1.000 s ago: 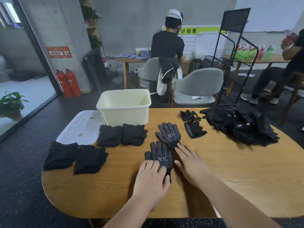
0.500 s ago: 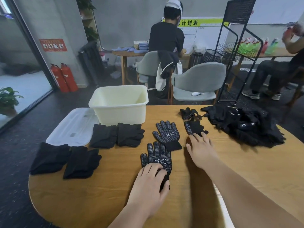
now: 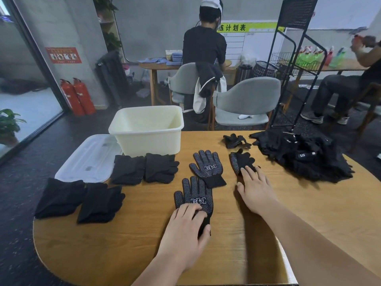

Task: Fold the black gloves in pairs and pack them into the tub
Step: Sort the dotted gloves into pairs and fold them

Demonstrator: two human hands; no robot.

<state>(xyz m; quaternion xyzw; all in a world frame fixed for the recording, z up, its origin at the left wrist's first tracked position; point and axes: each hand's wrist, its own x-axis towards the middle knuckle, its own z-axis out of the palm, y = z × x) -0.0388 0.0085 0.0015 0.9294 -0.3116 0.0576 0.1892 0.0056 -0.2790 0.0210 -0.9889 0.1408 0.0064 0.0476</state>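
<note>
Two black dotted gloves lie flat on the wooden table [image 3: 309,213]: a near glove [image 3: 194,196] and a far glove [image 3: 207,167]. My left hand [image 3: 186,230] rests on the cuff end of the near glove, fingers slightly bent. My right hand [image 3: 254,187] stretches forward, its straight fingertips touching a third dotted glove [image 3: 240,162]. A crumpled glove [image 3: 235,140] lies beyond that. A cream tub [image 3: 147,129] stands empty at the back. Folded black pairs [image 3: 144,168] sit in front of it, and more folded pairs [image 3: 79,200] lie at the left.
A clear lid [image 3: 88,157] lies left of the tub. A heap of black gloves [image 3: 303,158] fills the table's right rear. Grey chairs [image 3: 245,100] and a black wire rack [image 3: 296,65] stand behind the table. One person stands at a far table, another sits at right.
My right hand left the spot beside the near glove and reached forward right to the third dotted glove. My left hand stayed on the near glove's cuff. The camera tilted slightly.
</note>
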